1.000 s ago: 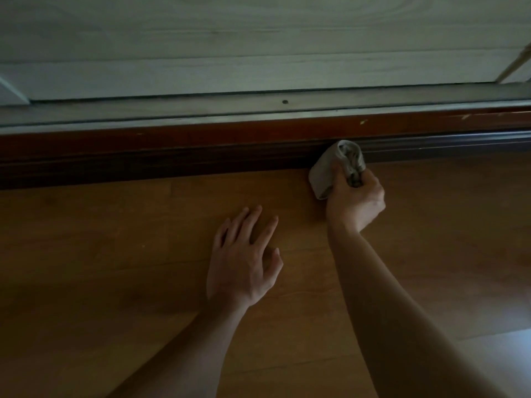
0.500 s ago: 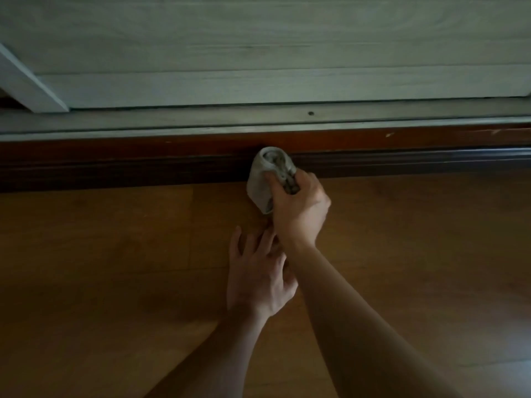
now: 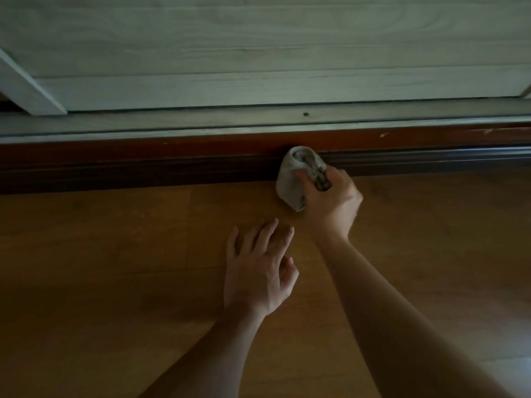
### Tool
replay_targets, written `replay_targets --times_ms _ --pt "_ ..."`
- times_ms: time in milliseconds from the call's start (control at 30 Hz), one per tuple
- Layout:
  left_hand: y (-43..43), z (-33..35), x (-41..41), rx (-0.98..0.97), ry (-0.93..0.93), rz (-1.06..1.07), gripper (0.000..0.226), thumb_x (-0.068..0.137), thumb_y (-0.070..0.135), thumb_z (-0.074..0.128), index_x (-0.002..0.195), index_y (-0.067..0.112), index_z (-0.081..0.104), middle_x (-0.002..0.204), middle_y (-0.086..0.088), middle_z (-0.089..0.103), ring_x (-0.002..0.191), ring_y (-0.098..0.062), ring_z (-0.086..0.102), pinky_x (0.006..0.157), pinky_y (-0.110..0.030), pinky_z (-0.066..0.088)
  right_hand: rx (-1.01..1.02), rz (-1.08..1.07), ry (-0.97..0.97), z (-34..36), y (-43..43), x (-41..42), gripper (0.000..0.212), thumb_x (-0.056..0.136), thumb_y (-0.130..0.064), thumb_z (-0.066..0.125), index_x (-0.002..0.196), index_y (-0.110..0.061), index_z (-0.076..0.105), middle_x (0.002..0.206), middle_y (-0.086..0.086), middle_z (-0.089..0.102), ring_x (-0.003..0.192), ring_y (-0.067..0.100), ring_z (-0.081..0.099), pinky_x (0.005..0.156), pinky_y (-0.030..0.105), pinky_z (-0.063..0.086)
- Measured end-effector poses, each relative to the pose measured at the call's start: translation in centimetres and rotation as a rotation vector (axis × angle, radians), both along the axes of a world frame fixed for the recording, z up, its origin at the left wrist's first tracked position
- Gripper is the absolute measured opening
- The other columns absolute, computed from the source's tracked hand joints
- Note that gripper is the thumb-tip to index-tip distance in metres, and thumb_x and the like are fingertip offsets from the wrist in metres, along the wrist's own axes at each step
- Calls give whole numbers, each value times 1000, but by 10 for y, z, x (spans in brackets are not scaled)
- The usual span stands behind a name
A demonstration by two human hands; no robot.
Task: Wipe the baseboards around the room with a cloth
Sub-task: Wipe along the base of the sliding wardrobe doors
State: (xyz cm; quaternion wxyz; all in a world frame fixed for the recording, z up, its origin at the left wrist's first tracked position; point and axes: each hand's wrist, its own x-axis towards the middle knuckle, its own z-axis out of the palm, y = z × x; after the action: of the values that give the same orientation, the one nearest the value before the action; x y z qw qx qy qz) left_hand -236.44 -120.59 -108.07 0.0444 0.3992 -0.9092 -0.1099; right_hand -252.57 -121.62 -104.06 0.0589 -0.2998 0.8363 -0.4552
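The dark reddish-brown baseboard (image 3: 143, 168) runs from side to side across the upper middle of the view, and everything here is placed against it. The cloth (image 3: 288, 182), pale grey and bunched into a wad, is pressed against the face of the baseboard a little right of its middle, its upper end touching the moulding and its lower end hanging down to where the baseboard meets the floor (image 3: 100, 254). The right hand (image 3: 330, 205) grips the cloth from the floor side of the baseboard, its fingers (image 3: 339, 180) curled round the bunched fabric, with one fingertip laid on the pale outer fold. The right forearm reaches in from the lower right corner. The left hand (image 3: 258, 277) lies palm down on the floor, clear of the baseboard and just beside the right wrist without touching it; its fingers (image 3: 267, 234) are straight and slightly spread, pointing toward the baseboard, and it holds nothing. The floor is orange-brown wood-look plank with visible seams. Directly above the baseboard sits a pale grey strip (image 3: 201, 122) carrying a small dark dot (image 3: 306, 114), and above that a whitish wood-grain panel (image 3: 258, 53) fills the top of the view. A few light chips show on the baseboard's upper edge toward its right end. The light is dim.
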Motion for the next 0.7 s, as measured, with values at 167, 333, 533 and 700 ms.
replay_targets --times_ms 167,333,533,700 --pt "-1 -1 1 -6 -27 4 53 93 52 40 142 38 53 151 3 47 141 -20 37 116 -59 27 22 -186 -51 1 28 -48 30 86 -44 74 95 -15 73 91 -2 67 82 15 62 71 29 47" --pt "0 -3 0 -37 -44 6 54 94 54 37 143 38 52 151 1 48 143 -22 38 116 -60 28 9 -284 -143 7 45 -80 30 85 -46 74 95 -18 74 90 -1 69 84 14 64 70 24 49" --pt "2 -3 -2 -53 -48 18 54 93 51 39 143 38 53 150 2 49 141 -22 39 117 -58 26 12 -85 -141 5 26 -43 27 89 -38 73 104 -16 70 101 -3 66 88 10 63 72 24 55" --pt "3 -1 -3 -60 -35 24 54 93 51 38 142 37 54 149 1 50 140 -23 42 116 -58 27 38 -16 -105 6 25 -47 33 89 -44 72 107 -15 72 100 -5 66 86 9 62 64 12 42"
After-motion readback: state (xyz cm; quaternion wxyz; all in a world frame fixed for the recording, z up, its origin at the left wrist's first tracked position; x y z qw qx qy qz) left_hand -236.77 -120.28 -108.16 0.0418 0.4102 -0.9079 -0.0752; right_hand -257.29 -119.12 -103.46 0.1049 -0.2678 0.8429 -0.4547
